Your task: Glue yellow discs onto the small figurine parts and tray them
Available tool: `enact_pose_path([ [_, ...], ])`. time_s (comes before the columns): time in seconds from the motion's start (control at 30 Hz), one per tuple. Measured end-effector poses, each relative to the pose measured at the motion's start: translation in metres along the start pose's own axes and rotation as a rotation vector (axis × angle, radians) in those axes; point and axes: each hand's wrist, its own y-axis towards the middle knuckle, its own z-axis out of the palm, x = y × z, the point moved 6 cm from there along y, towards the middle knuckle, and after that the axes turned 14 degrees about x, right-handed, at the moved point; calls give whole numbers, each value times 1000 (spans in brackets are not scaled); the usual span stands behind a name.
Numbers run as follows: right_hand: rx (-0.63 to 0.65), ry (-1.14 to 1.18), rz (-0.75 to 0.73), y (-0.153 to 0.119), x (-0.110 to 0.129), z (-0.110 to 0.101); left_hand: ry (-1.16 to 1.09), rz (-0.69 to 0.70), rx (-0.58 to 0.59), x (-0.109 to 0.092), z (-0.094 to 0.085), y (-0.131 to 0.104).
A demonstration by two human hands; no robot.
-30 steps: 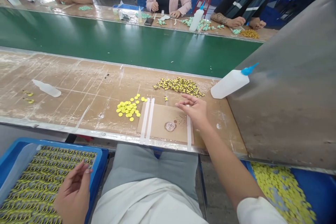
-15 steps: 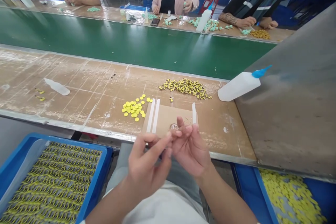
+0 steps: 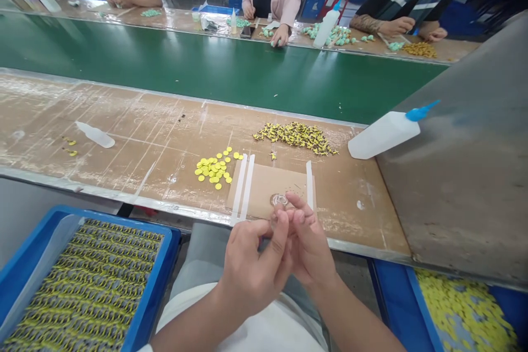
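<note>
Scuffed brown workbench (image 3: 136, 135), mid-frame, bearing flat yellow discs (image 3: 213, 168); left hand (image 3: 251, 264) and right hand (image 3: 312, 250), lower centre, fingertips meeting, grip indiscernible: apparently fine two-handed handling, next move needing steady alignment.

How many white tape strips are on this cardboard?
3: two strips side by side on the left of the cardboard, one strip on its right. Left hand and right hand may hide more.
</note>
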Motion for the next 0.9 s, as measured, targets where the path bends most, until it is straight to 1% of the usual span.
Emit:
enact_pose_path([
  [0.1,-97,-213,-132,15,18,-20,-105,-3,2,11,-5,-9],
  [0.2,-140,-414,-216,36,40,-37,-194,-72,-71,29,-13,-17],
  [0.27,-109,-483,-202,49,48,-44,-273,-158,-125,45,-16,-21],
  [0.33,-55,-549,-184,57,54,-47,-391,-238,-165,61,-16,-24],
  [0.4,-39,-716,-196,64,59,-47,-479,-294,-223,76,-16,-29],
  [0.47,-84,-949,-205,74,64,-50,-497,-324,-306,88,-19,-34],
  [0.53,-143,-1092,-181,88,66,-58,-492,-346,-369,98,-22,-40],
  [0.6,-159,-1072,-145,102,65,-67,-507,-379,-389,109,-23,-45],
  [0.7,-109,-883,-105,117,61,-76,-529,-427,-410,121,-24,-52],
  [0.8,-63,-638,-13,116,54,-78,-508,-453,-425,127,-25,-56],
  [0.9,22,-363,130,105,44,-70,-487,-477,-435,130,-26,-56],
])
